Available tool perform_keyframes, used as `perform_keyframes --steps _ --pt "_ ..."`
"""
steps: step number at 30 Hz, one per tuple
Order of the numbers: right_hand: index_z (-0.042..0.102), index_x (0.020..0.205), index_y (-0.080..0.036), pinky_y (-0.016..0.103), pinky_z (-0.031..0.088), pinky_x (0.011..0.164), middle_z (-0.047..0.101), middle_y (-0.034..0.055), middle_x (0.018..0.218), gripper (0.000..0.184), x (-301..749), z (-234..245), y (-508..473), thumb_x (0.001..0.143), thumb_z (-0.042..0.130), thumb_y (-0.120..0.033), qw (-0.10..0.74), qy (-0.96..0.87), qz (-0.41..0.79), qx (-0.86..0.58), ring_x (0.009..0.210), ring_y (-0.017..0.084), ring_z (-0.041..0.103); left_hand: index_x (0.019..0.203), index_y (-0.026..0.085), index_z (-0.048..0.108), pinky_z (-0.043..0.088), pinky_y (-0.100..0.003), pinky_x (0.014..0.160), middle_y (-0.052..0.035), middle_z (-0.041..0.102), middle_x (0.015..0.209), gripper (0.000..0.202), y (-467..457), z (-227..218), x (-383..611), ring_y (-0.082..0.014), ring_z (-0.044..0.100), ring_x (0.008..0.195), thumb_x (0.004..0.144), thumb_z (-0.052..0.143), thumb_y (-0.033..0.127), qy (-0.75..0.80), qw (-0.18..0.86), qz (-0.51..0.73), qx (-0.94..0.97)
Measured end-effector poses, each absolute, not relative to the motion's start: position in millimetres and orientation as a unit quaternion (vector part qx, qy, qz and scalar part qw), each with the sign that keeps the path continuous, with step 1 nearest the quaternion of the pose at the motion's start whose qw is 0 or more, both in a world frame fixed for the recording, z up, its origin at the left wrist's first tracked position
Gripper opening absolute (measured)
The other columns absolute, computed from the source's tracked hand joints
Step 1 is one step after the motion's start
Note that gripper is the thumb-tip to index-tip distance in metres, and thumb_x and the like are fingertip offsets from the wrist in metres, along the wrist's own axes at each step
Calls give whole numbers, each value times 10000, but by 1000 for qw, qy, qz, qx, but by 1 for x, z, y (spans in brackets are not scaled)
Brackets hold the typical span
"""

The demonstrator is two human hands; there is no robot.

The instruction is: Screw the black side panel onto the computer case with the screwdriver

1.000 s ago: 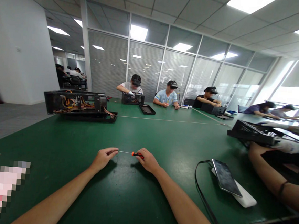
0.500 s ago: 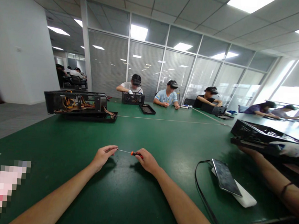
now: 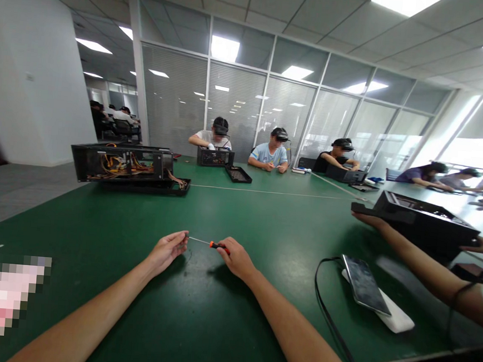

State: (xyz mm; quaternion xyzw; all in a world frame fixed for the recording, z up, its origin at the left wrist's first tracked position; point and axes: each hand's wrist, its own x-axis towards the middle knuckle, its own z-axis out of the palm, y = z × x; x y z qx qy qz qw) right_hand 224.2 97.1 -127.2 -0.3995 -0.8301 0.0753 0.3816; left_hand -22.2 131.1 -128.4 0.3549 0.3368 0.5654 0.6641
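My right hand [image 3: 236, 258] is closed around the black-and-orange handle of a screwdriver [image 3: 198, 240], whose thin metal shaft points left. At the shaft's far end my left hand [image 3: 170, 249] pinches with thumb and fingertips. Whatever sits in that pinch, the tip itself or a small part on it, is too small to make out. Both hands are held over the green table [image 3: 197, 322], in front of me.
An opened computer case [image 3: 121, 164] with loose cables stands at the back left. On the right lie a phone [image 3: 366, 284], a white power bank [image 3: 400, 316] and a black cable [image 3: 327, 305]. A co-worker's arms hold a black case [image 3: 426, 223] at the right.
My hands and the screwdriver have shifted very slightly, with the left fingers loosening a little below the pinch. At the right, the co-worker's black case has turned and shifted.
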Motion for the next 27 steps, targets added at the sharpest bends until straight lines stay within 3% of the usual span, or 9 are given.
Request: perform_keyframes --steps 7,11,15,27 --pt "583 999 -187 282 432 782 574 59 927 204 223 -129 99 890 454 -301 383 -828 72 -403 863 155 543 849 121 661 538 -205 589 -37 657 739 155 133 -133 -23 -110 623 661 698 693 106 337 647 571 377" --pt "587 1004 -188 279 431 791 574 57 926 208 224 -128 98 891 457 -305 382 -829 67 -403 863 151 545 866 116 663 542 -211 608 -64 675 847 193 133 -134 -24 -118 629 706 680 713 117 326 646 573 384" --pt "591 1000 -185 273 426 812 574 54 935 208 224 -128 97 884 472 -311 375 -840 60 -388 868 145 541 833 81 668 538 -200 597 -95 686 833 193 133 -134 -22 -125 634 690 652 733 99 344 640 569 385" --pt "582 1007 -178 278 433 801 577 62 945 207 222 -126 96 892 454 -294 389 -830 62 -394 881 150 543 882 98 661 542 -198 552 -103 683 937 112 128 -127 -21 -109 636 647 777 623 113 330 649 584 360"
